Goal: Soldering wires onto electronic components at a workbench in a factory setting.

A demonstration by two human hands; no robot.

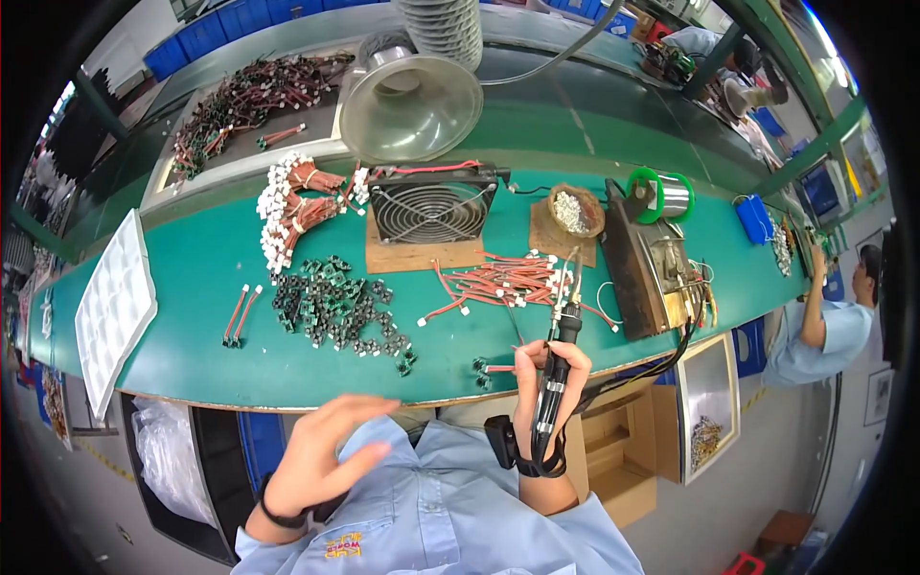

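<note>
My right hand (525,398) grips a soldering iron (550,398) with a black handle, its tip pointing away over the bench. Just left of those fingers, a short red wire (500,368) ends at a small green-black part (481,372); whether my fingertips touch the wire I cannot tell. My left hand (331,450) is held in front of the bench edge, fingers stretched and apart, holding nothing. A pile of small green and black parts (331,302) lies beyond it. Red wires with white connectors (498,280) are spread beyond the iron.
A black fan (431,213) stands mid-bench beside bundled wires (299,206). Right of it are a dish of white bits (575,211), a solder spool (661,196) and a metal box (632,268). A white tray (115,311) leans left. An extraction funnel (412,105) hangs behind. A co-worker (824,331) sits right.
</note>
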